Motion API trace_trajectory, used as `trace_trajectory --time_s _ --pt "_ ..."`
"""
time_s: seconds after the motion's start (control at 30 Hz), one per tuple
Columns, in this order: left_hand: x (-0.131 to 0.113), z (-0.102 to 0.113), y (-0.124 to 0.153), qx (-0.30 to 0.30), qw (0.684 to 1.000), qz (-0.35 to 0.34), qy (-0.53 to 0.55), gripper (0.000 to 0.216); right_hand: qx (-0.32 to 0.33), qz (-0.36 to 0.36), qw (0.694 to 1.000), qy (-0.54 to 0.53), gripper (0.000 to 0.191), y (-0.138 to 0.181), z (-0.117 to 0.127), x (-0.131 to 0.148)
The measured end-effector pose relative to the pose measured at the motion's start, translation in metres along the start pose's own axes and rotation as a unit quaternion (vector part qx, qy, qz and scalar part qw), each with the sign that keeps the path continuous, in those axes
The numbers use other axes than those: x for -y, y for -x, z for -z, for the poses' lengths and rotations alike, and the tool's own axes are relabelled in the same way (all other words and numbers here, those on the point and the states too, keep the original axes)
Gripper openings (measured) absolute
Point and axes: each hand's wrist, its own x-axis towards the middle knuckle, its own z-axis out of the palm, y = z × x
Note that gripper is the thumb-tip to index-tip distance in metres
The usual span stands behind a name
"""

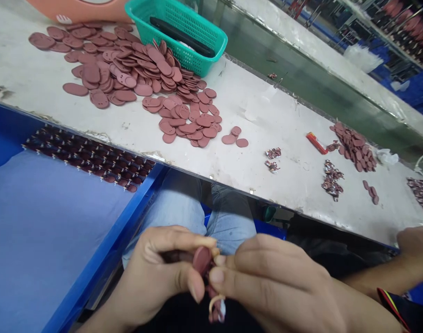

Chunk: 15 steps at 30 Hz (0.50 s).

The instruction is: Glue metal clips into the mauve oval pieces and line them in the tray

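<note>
Hands of the person: 2, the left hand (152, 273) and the right hand (277, 277), with 1 disc (201, 260) pinched between them. Other hand (417, 243) at right edge: 1. Bench (287, 185): 1. On it: 1 basket (193, 60) holding 1 black strip (181, 37); 1 red item (317, 143); 3 loose discs (235, 136) beside the main pile; 3 ovals (370, 192). Blue tray (103, 259): 1.

Scuffed white workbench (284, 185), glossy green floor (301, 78), blue crates (405, 90) beyond
</note>
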Motion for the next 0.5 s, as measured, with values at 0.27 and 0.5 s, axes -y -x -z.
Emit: trace_trajectory --time_s 0.27,0.5 --pt "0.019 0.004 -0.023 -0.096 0.986 0.071 0.115 0.032 -0.018 -0.1 0.99 -0.097 0.017 -0.016 -0.01 -0.039" --pt "0.021 0.004 -0.027 -0.123 0.976 0.102 0.15 0.029 0.012 -0.14 0.983 -0.121 0.014 -0.022 -0.009 -0.05"
